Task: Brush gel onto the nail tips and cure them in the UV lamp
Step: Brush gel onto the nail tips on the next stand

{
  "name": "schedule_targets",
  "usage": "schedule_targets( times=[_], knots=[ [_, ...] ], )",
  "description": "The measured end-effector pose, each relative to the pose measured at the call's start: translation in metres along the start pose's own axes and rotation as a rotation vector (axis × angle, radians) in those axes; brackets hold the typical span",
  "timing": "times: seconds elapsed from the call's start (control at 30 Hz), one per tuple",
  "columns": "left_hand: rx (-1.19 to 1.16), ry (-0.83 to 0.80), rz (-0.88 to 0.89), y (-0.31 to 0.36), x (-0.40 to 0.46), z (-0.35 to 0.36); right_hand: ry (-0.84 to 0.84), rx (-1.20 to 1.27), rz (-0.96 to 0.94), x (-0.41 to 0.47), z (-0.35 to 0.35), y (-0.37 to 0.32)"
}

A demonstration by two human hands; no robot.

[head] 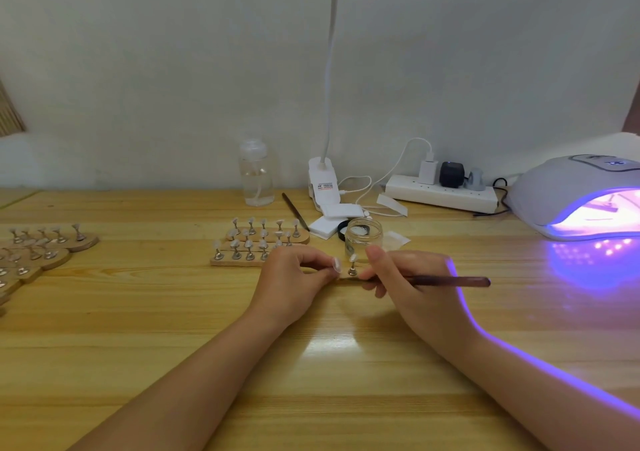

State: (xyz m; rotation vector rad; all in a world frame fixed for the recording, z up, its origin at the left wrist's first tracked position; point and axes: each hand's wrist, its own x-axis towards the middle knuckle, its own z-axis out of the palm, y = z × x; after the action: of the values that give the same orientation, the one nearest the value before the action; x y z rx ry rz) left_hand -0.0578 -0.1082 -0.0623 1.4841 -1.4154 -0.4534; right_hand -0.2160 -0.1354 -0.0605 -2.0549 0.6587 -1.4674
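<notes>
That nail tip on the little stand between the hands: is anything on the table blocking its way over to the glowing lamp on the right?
Only the right hand holding the brush lies between the nail tip and the UV lamp; beyond it, bare table.

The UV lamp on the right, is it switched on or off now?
On. The UV lamp glows violet inside and casts violet light onto the table.

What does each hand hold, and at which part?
Right hand grips the brush near its front end. Left hand seems to pinch the wooden strip under the nail tip stand.
</notes>
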Motion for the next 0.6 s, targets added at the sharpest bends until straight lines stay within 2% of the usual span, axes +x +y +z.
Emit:
schedule_targets(
  times=[0.1, 0.23, 0.37, 0.5, 0.6],
  knots=[
    [-0.009, 0.002, -0.016, 0.0005, 0.0002, -0.0003, 0.001, -0.117, -0.056, 0.0015, -0.0011, 0.0000],
    [-0.061, 0.010, -0.046, 0.0020, -0.0005, -0.0017, -0.010, 0.029, 0.099, -0.0010, 0.0001, -0.0017],
    [-0.124, 0.011, -0.077, 0.0048, -0.0011, -0.0024, 0.036, -0.010, 0.031, 0.0009, 0.0002, -0.0013],
    [-0.185, 0.018, -0.092, 0.0059, -0.0012, -0.0030, 0.011, 0.109, 0.127, 0.0000, 0.0010, -0.0050],
    [-0.194, 0.017, -0.086, 0.0058, -0.0010, -0.0032, 0.043, 0.059, 0.056, 0.0003, 0.0018, -0.0030]
  ],
)
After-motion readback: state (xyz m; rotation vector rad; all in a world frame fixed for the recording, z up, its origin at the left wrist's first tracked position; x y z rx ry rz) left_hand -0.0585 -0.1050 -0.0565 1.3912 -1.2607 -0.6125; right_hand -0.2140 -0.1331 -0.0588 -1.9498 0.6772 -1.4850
